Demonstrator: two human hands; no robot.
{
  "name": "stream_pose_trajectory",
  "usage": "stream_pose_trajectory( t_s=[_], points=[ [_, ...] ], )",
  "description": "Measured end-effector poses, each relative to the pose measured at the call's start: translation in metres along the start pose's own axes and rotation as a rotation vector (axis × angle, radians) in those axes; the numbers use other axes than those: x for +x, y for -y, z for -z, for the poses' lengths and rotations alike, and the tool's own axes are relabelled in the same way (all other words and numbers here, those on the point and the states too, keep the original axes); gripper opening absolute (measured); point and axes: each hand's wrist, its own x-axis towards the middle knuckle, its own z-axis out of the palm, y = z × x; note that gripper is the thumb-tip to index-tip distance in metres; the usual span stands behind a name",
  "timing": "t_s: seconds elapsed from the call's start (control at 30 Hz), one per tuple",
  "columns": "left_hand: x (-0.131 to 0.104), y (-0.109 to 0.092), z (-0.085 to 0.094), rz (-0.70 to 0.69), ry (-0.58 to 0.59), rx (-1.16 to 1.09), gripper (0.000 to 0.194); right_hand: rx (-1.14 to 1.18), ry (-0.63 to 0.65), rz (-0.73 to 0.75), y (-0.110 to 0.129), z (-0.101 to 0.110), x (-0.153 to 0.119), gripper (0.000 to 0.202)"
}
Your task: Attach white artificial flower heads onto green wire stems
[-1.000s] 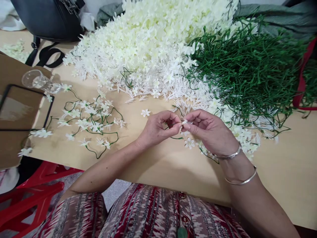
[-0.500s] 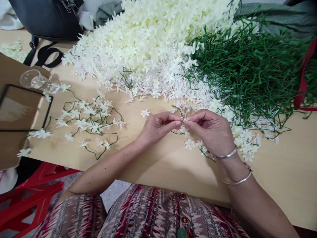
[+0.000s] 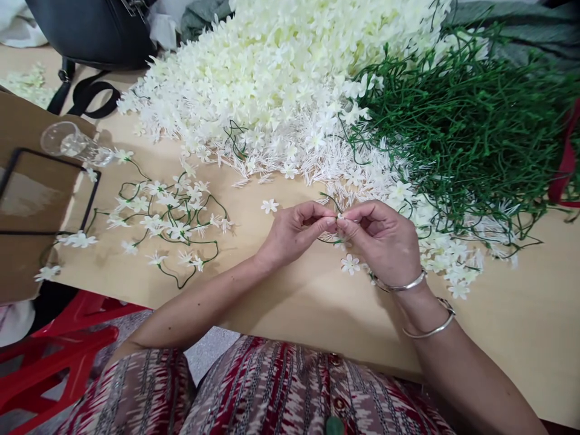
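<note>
My left hand (image 3: 296,232) pinches a thin green stem (image 3: 331,198), part of which sticks up beyond the fingertips. Touching it from the right, my right hand (image 3: 385,241) has thumb and forefinger closed on a small white piece (image 3: 339,216), mostly hidden by the fingers. A loose white flower (image 3: 350,264) lies just below my right hand, and another flower (image 3: 269,206) rests above my left. Beyond the hands spreads a large pile of cream-white flowers (image 3: 272,72), with thin white stamens (image 3: 317,154) along its near edge. Green stems (image 3: 471,133) are heaped at the right.
Green stems with white flowers (image 3: 167,211) lie at the left, near a clear plastic cup (image 3: 75,144) on its side and a cardboard box (image 3: 27,193). A black bag (image 3: 95,36) stands at the back left. Red stools (image 3: 67,350) are below the table edge.
The whole view has shifted slightly. Both hands stay together at nearly the same spot, with the fingertips pressed a little closer and the white piece more covered.
</note>
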Motion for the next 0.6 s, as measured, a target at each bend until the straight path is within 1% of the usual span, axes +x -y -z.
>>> stream_pose_trajectory(
  t_s=[0.07, 0.17, 0.27, 0.4, 0.5, 0.6],
  points=[
    [0.002, 0.000, 0.001, 0.019, 0.044, -0.035, 0.056, 0.093, 0.040, -0.057, -0.002, 0.004, 0.004, 0.032],
    [0.003, 0.000, 0.002, 0.045, 0.063, -0.076, 0.060, 0.181, 0.045, -0.099, -0.006, 0.006, 0.007, 0.029],
    [0.002, -0.001, 0.003, 0.038, 0.031, -0.049, 0.058, 0.184, 0.040, -0.112, -0.008, 0.007, 0.009, 0.031],
    [0.000, -0.007, 0.003, 0.023, -0.013, 0.025, 0.054, 0.178, 0.043, -0.123, -0.007, 0.006, 0.008, 0.035],
    [0.000, -0.011, 0.003, 0.028, -0.026, 0.035, 0.056, 0.181, 0.050, -0.135, -0.005, 0.005, 0.008, 0.035],
    [0.000, -0.009, 0.003, 0.009, -0.021, 0.021, 0.056, 0.150, 0.056, -0.130, -0.004, 0.005, 0.007, 0.036]
  ],
)
